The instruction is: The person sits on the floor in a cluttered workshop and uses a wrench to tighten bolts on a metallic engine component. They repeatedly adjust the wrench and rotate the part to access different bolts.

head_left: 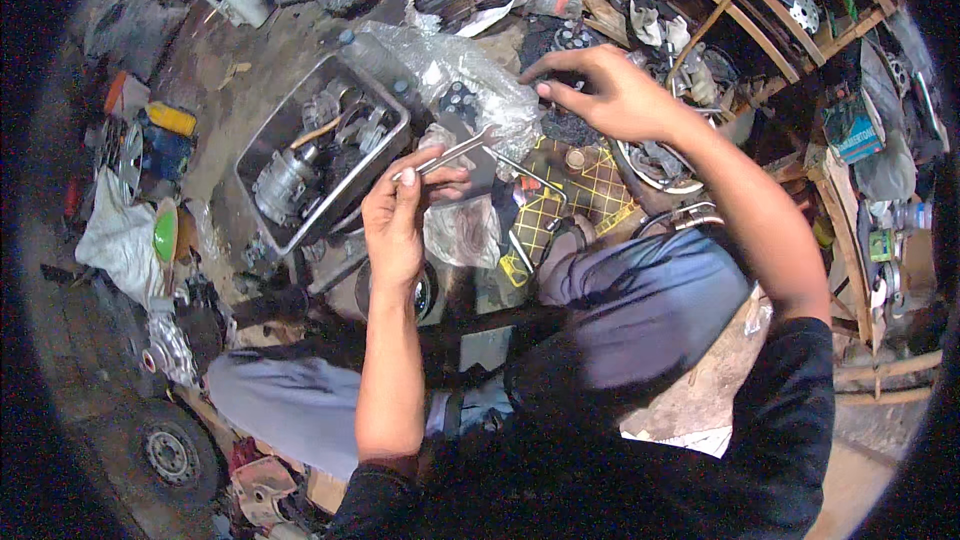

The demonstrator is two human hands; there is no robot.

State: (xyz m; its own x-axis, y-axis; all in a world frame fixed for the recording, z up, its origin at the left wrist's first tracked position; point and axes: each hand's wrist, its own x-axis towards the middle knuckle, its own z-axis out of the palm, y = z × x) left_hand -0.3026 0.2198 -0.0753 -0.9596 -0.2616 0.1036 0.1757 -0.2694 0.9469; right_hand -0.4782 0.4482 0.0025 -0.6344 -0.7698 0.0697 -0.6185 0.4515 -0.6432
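At frame centre, the left hand (393, 220) pinches a slim silver metal wrench (452, 153) by its lower end; stiff, light and probably oily, it looks best gripped mid-shank. The right hand (600, 90), fingers loosely curled, reaches over crinkled clear plastic wrap (470, 75).

I saw a slim metal wrench (452, 152), silvery and bright along its shank, held up over the cluttered floor. It lay nearly level, tilted a little so that its far end rose toward the right. My left hand (398, 215) pinched its near end between thumb and fingertips. Its far end reached the edge of a crumpled clear plastic bag (455, 70), which lay spread over small dark parts. My right hand (610, 92) hovered above that bag's right side, fingers curled down toward the parts; whether it touched them I could not tell.
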